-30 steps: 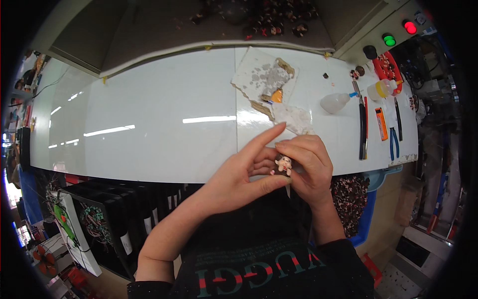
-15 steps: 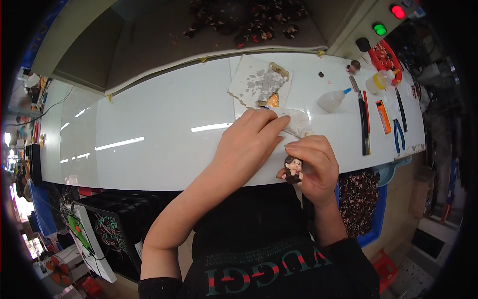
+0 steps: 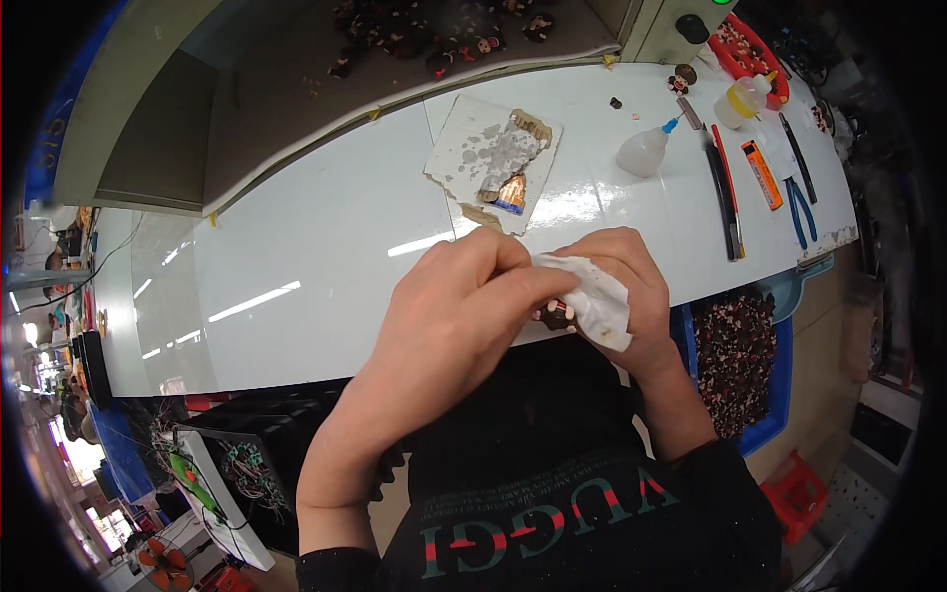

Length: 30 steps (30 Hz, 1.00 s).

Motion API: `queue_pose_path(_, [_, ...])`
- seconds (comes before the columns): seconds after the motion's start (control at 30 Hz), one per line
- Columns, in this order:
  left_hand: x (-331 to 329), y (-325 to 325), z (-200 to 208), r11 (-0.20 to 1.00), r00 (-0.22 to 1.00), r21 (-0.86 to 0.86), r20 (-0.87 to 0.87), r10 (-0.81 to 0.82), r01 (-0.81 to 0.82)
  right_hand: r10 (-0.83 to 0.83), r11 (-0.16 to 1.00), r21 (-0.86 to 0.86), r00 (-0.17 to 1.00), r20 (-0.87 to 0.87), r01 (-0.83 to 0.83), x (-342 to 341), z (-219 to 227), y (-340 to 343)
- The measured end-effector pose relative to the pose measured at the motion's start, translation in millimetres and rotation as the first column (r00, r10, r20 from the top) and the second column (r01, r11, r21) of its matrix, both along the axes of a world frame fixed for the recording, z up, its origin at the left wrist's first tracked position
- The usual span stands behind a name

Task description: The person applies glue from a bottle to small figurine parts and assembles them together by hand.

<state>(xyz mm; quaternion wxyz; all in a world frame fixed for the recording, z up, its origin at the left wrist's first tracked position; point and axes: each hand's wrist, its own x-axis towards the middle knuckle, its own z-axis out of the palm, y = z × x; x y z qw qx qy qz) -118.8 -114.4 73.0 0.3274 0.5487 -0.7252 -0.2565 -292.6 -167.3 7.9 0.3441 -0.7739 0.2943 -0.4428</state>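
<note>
My left hand [image 3: 459, 321] is closed, its thumb and fingers pinching a crumpled white tissue [image 3: 602, 304]. The tissue drapes across the front of my right hand [image 3: 636, 281], hiding most of those fingers. A small brown and pink monkey-like figurine [image 3: 556, 315] pokes out between the two hands, at the tissue's edge; my right hand appears closed round it. Both hands are above the near edge of the white table [image 3: 326, 326]. Beyond them lies a pale board [image 3: 456, 133] smeared with grey, with a crumpled foil-like tube [image 3: 510, 193] on it.
Right of the hands stand a blue-tipped squeeze bottle [image 3: 643, 152], a yellow-banded bottle [image 3: 738, 103], an orange box [image 3: 762, 176] and blue-handled pliers [image 3: 801, 213]. A red basket [image 3: 777, 91] sits behind. A blue bin [image 3: 777, 414] of small parts is below the edge. More figurines [image 3: 414, 44] fill the booth.
My left hand has picked the tissue off the table and brought it to the figurine in my right hand. The view has shifted, with the board fully uncovered.
</note>
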Motion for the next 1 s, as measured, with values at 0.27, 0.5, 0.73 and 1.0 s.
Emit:
queue_pose_path(0.27, [3.6, 18.0, -11.9, 0.998, 0.997, -0.025, -0.039, 0.063, -0.064, 0.029, 0.991, -0.129, 0.996, -0.090, -0.040, -4.0, 3.2, 4.7])
queue_pose_path(0.5, [33.8, 35.7, -40.1, 0.948, 0.913, -0.036, 0.260, 0.314, -0.316, 0.026, 0.994, -0.110, 0.999, -0.025, -0.029, -10.7, 2.2, 1.8])
queue_pose_path(0.73, [1.7, 37.4, -23.3, 0.969, 0.973, -0.085, -0.028, 0.231, -0.232, 0.049, 0.985, -0.160, 0.996, -0.072, -0.060, -13.6, 0.4, 0.9])
queue_pose_path(1.0, [-24.1, 28.1, -37.6, 0.875, 0.612, 0.458, -0.741, 0.276, 0.159, 0.075, 0.983, -0.162, 0.995, -0.065, -0.085, -11.6, 0.2, 5.5])
